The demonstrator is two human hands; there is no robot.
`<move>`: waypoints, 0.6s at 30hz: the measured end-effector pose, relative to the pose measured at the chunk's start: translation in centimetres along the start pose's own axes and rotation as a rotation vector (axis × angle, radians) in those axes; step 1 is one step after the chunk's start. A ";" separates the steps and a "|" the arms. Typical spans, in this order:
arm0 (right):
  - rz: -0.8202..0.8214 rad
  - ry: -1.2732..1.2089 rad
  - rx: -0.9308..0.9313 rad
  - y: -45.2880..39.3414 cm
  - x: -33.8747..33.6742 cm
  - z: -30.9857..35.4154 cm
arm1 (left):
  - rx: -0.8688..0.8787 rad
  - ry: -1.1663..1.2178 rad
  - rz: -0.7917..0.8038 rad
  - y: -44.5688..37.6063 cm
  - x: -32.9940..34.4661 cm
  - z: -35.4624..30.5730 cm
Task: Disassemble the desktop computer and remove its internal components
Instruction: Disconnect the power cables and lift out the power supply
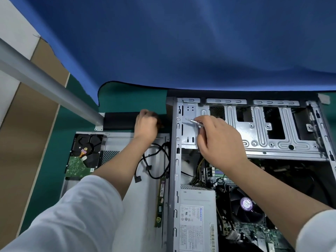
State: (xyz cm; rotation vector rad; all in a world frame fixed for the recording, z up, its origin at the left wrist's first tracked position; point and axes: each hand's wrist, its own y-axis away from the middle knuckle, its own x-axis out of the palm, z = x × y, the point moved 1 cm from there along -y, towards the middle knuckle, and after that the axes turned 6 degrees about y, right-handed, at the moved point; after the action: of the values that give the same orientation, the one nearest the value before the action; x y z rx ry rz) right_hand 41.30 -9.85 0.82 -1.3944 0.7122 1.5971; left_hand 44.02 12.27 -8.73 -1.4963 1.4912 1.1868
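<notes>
Right hand [221, 140] grips a screwdriver [194, 121] against the computer case's [175, 160] drive bracket [189, 128]; left hand [146, 124] is curled, its contents hidden.

- The desktop computer case [251, 142] lies on its side, open, filling the 3 to 5 o'clock area.
- Its silver drive cage [263, 128] spans the top, bays showing dark gaps.
- Grey power supply [198, 220] sits at 6 o'clock, label up.
- Black CPU fan [246, 206] with purple hub is just right of it, on the green motherboard [254, 231].
</notes>
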 end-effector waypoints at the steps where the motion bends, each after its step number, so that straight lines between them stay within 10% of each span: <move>1: -0.002 0.000 -0.002 0.0 0.0 0.0 | 0.004 0.000 0.008 0.0 -0.1 0.1; 9: -0.031 -0.007 0.001 0.3 0.0 0.1 | -0.174 0.618 -0.177 5.6 -3.2 -1.8; 18: -0.022 -0.249 0.182 3.7 -1.9 1.8 | -0.366 1.062 0.057 18.8 -4.6 -6.2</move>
State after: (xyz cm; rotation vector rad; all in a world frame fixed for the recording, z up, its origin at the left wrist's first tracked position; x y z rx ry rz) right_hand 37.14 -10.47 2.59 -1.0475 0.6716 1.6101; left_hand 26.57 6.34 -0.11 -2.5809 2.0242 0.6955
